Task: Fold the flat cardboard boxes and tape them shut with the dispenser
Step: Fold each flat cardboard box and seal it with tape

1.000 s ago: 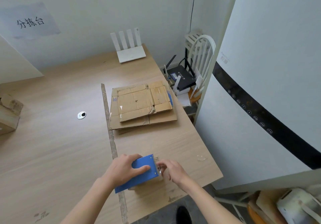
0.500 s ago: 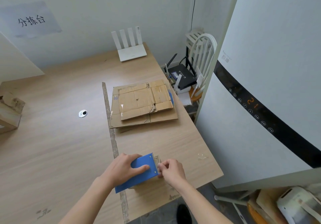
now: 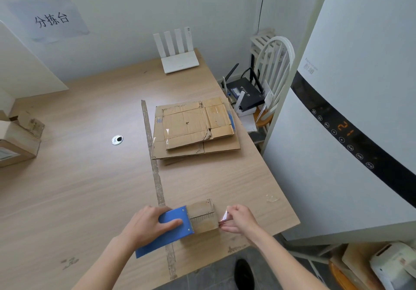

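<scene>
Flat cardboard stack [image 3: 195, 130] on table [image 3: 78, 188], behind small box [image 3: 202, 218] w/ dispenser [image 3: 166, 229].

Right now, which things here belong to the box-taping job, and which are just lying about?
Job:
left hand holding blue dispenser
right hand pinching tape end
small box under the dispenser
flat boxes

Lying about:
white router
black router
chair
open box at far left
wall sign

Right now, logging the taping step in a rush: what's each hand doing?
Left hand: grips the blue tape dispenser.
Right hand: pinches the tape end.
</scene>
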A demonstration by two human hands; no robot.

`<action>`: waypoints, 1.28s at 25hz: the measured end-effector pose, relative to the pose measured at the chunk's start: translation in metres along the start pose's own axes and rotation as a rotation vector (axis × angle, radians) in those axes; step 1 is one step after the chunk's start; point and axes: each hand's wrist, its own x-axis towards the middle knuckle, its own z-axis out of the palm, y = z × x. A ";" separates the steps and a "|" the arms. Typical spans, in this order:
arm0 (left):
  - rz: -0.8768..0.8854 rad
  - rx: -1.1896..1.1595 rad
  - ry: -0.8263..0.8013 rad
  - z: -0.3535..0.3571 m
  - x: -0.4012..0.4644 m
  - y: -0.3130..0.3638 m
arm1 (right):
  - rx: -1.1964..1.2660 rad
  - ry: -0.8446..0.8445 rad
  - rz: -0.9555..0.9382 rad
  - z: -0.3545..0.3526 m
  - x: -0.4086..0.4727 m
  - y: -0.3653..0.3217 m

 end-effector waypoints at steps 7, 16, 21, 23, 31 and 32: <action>-0.033 -0.097 0.038 0.006 0.002 -0.006 | 0.080 -0.135 0.037 -0.006 -0.008 -0.012; -0.011 -0.249 0.105 0.024 -0.006 -0.020 | -0.071 -0.004 -0.053 0.007 0.012 -0.001; -0.043 -0.352 0.176 0.034 -0.005 -0.027 | -0.077 0.070 -0.031 0.013 0.021 0.005; -0.045 -0.372 0.177 0.034 -0.003 -0.029 | -0.135 0.108 -0.029 0.017 0.024 0.009; -0.022 -0.379 0.125 0.031 -0.001 -0.028 | -0.679 0.292 -0.448 0.039 0.009 0.002; -0.016 -0.377 0.117 0.030 -0.001 -0.028 | -0.762 0.247 -0.606 0.040 0.008 -0.001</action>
